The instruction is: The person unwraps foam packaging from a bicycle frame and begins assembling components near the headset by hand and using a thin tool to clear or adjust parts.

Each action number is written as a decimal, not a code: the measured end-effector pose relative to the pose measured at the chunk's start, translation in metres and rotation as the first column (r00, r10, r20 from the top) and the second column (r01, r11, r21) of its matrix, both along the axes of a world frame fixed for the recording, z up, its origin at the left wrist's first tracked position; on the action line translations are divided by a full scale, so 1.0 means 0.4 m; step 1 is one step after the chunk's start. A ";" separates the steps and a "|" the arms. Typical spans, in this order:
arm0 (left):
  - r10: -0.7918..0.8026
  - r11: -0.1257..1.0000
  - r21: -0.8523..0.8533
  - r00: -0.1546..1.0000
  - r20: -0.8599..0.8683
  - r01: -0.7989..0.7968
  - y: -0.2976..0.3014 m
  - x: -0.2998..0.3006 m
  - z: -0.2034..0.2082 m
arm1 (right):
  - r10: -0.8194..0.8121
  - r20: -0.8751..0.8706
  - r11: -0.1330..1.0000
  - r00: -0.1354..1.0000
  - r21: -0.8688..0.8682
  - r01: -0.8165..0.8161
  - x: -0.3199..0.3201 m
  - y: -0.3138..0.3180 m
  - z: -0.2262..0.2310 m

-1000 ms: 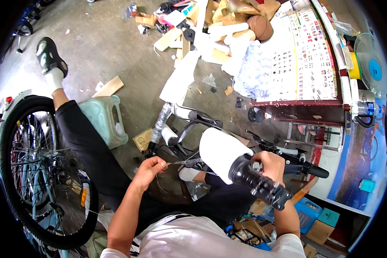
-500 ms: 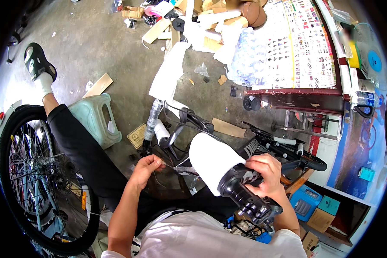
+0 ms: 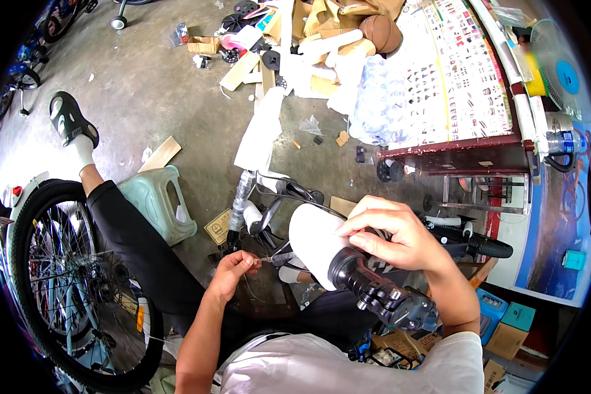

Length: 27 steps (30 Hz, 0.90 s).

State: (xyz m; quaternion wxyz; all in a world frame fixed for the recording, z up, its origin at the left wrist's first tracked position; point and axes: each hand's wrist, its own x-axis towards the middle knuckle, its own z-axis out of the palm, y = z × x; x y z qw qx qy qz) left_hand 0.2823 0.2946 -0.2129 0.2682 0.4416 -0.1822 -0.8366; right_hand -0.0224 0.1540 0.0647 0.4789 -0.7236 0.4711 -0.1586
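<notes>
A bicycle frame stands before me, a white padding sleeve [image 3: 316, 241] around part of it. Below the sleeve sticks out a black stem and clamp [image 3: 393, 302]. My right hand [image 3: 393, 231] lies over the sleeve's right edge, fingers stretched and fingertips touching the white surface; it grips nothing I can see. Left of the sleeve, my left hand [image 3: 231, 276] pinches the end of a thin, pale strip, which runs toward a greyish wrapped part [image 3: 281, 259]. Further off, a tube in clear film [image 3: 241, 200] rises beside black curved bars [image 3: 269, 220].
A bicycle wheel [image 3: 79, 282] stands at my left by my outstretched leg. Beyond that leg is a pale green plastic stool [image 3: 152, 200]. Cardboard scraps [image 3: 243, 71] and a brown ball [image 3: 381, 34] lie at the far side. A dark red table [image 3: 459, 156] stands right.
My right hand has risen from the dark frame part onto the white sleeve's edge, its fingers straightening. My left hand keeps its pinch. The whole view has shifted slightly.
</notes>
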 end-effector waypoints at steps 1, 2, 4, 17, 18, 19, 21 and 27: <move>0.006 1.000 0.006 1.000 0.002 -0.006 0.000 0.000 -0.002 | 0.040 0.003 0.999 0.999 0.036 -0.040 -0.003 -0.013 0.003; 0.013 1.000 0.010 1.000 0.003 -0.013 0.000 0.001 0.001 | 0.074 -0.025 0.997 0.997 0.038 -0.074 -0.001 -0.026 0.009; -0.006 1.000 0.007 1.000 -0.007 0.006 -0.009 -0.001 0.009 | 0.131 -0.074 0.989 0.989 0.075 -0.126 0.006 -0.054 0.022; 0.012 0.999 -0.038 1.000 -0.022 -0.013 -0.002 0.002 -0.009 | 0.303 -0.221 0.942 0.927 0.218 -0.255 0.081 -0.140 0.050; 0.008 0.999 -0.040 1.000 -0.018 -0.009 -0.003 0.001 -0.007 | 0.275 -0.186 0.931 0.943 0.296 -0.213 0.089 -0.148 0.048; 0.004 0.999 -0.041 1.000 -0.014 -0.004 -0.004 0.000 -0.005 | 0.277 -0.188 0.930 0.942 0.297 -0.214 0.095 -0.157 0.043; 0.003 0.999 -0.039 1.000 -0.010 -0.003 -0.008 -0.002 0.003 | 0.262 -0.160 0.874 0.952 0.457 -0.164 0.106 -0.178 0.028; 0.004 1.000 -0.028 1.000 -0.019 -0.005 -0.011 -0.007 0.000 | 0.432 -0.162 0.849 0.887 0.404 -0.340 0.173 -0.225 0.050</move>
